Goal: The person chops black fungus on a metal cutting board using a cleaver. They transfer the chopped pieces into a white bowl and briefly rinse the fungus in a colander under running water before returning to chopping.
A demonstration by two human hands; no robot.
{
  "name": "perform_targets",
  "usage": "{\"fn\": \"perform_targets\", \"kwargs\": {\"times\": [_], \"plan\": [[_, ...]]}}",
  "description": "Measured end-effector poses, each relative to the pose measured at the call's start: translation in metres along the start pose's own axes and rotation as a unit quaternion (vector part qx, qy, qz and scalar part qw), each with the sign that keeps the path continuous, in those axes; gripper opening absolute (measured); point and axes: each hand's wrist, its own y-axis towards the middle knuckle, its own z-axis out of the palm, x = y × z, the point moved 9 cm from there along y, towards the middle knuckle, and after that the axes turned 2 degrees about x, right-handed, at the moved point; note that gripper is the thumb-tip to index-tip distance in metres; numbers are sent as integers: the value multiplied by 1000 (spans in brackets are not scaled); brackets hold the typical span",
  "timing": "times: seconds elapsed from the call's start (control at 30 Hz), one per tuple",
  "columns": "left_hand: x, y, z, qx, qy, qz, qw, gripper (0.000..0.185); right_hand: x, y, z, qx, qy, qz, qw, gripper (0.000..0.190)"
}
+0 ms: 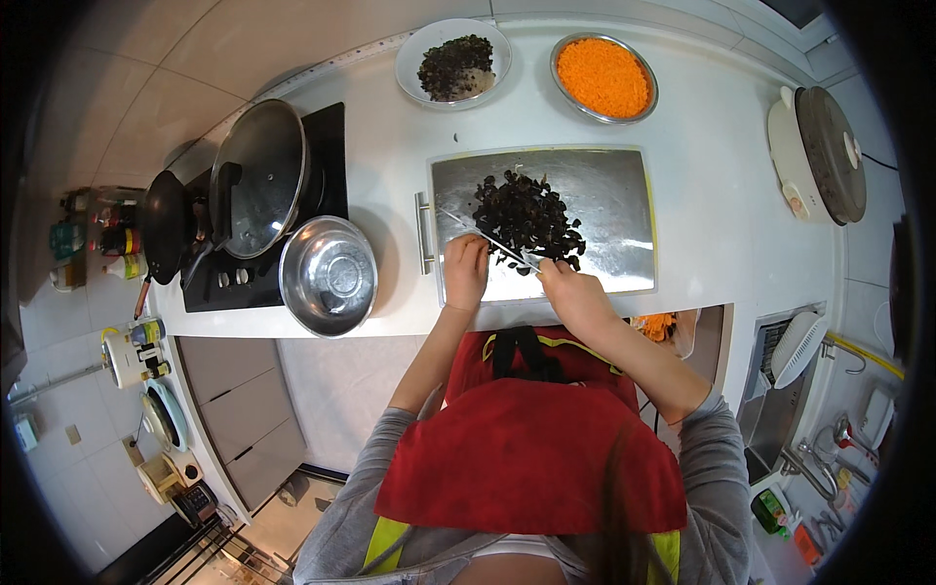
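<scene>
A heap of chopped dark pieces (528, 212), which look like wood ear fungus, lies on a metal-faced cutting board (618, 219). My right hand (574, 289) grips a kitchen knife (504, 248) near the board's front edge. Seen almost edge-on, its blade runs to the upper left across the near side of the heap. Left of the heap, my left hand (466, 267) has its fingers bent down beside the blade, by the nearest pieces. Whether those fingertips pinch anything is hidden.
Behind the board stand a white bowl (406, 69) of dark and pale chopped food and a metal bowl of minced carrot (603, 77). To the left are a steel bowl (329, 274), a lidded pan (259, 179) and a wok (164, 227). An electric pot (819, 157) sits at right, a sink (779, 409) nearer.
</scene>
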Motion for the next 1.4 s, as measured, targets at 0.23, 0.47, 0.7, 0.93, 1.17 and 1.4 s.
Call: {"fn": "perform_targets", "kwargs": {"times": [0.23, 0.47, 0.7, 0.93, 1.17, 1.4], "plan": [[1, 2, 5, 15, 15, 9, 1000, 13, -7, 13, 32, 55, -16, 33, 998, 19], [5, 11, 2, 37, -57, -43, 997, 11, -28, 9, -7, -51, 118, 51, 990, 20], [17, 26, -15, 7, -55, -110, 992, 28, -141, -55, -37, -81, 252, 206, 942, 30], [10, 70, 48, 80, -26, -35, 996, 46, -184, -77, 41, -49, 449, 348, 821, 31], [-27, 86, 68, 160, -133, -11, 978, 43, -128, 1, 16, -81, 302, 159, 937, 27], [-34, 42, 26, 64, -56, -32, 996, 43, -51, 5, -40, -54, -8, -4, 998, 20]]}}
